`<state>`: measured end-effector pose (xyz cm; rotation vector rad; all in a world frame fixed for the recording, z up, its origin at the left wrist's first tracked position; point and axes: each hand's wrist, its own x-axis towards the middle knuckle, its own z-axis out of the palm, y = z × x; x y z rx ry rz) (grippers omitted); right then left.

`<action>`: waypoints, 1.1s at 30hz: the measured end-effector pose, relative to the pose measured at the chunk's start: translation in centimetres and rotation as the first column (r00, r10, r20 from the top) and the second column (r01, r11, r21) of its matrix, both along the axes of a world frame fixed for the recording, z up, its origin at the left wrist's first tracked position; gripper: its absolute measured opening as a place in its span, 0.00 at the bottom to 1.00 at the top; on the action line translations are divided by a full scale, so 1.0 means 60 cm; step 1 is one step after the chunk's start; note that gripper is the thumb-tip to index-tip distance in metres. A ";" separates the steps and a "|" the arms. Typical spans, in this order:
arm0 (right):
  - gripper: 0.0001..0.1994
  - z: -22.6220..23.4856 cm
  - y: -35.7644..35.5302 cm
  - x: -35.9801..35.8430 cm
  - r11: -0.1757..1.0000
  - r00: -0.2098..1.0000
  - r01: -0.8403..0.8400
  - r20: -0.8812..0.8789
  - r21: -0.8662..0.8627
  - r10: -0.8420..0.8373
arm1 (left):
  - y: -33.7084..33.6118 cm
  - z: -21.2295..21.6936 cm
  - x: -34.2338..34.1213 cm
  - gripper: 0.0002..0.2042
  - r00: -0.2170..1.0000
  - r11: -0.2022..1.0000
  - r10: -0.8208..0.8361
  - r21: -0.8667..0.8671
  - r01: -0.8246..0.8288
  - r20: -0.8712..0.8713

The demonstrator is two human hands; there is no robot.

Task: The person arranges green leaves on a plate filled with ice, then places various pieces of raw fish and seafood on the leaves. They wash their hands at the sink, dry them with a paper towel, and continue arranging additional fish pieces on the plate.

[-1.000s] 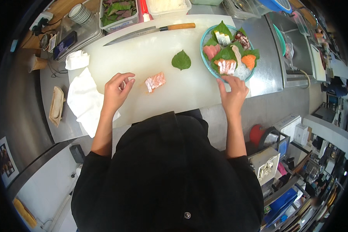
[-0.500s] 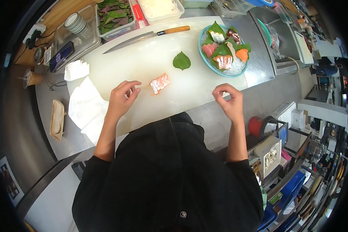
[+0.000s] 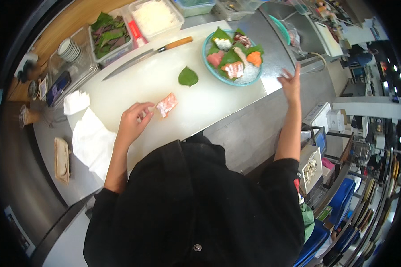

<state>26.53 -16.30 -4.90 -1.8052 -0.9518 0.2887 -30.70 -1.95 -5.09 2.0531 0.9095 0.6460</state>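
Note:
My left hand [image 3: 136, 120] is over the near left part of the white cutting board [image 3: 218, 104], fingers loosely bent and apart, holding nothing. Its fingertips are right beside a small block of sliced pink-and-white salmon [image 3: 167, 105]; whether they touch it I cannot tell. My right hand [image 3: 291, 85] is held out past the board's right end, fingers spread, with nothing visible in it. Between the hands a single green shiso leaf [image 3: 188, 76] lies flat. Farther back, a turquoise bowl [image 3: 206, 62] of ice holds green leaves and several portions of sliced raw fish.
A long knife [image 3: 138, 60] with a wooden handle lies along the board's far edge. Behind it stand tubs of leaves [image 3: 110, 38] and white shreds [image 3: 156, 18]. White cloths [image 3: 92, 138] lie at the left. A sink [image 3: 305, 33] is at the far right.
My right hand has swung outward to the right and its pinched fingers have spread. My left hand has come closer to the salmon. The whole view has shifted, moving the board leftward.

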 end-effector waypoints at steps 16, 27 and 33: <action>0.33 -0.045 0.090 -0.603 0.835 0.866 -0.483 -0.001 -0.263 0.501 | 0.089 0.000 0.083 0.45 0.694 0.858 -0.435 -0.030 0.513 -0.574; 0.18 -0.075 0.059 -0.592 0.868 0.877 -0.465 0.044 -0.175 0.479 | 0.110 -0.016 0.099 0.27 0.651 0.749 -0.507 0.086 0.657 -0.565; 0.19 -0.065 0.058 -0.576 0.914 0.910 -0.397 -0.167 -0.088 0.379 | 0.117 -0.017 0.091 0.26 0.772 0.804 -0.573 -0.002 0.595 -0.276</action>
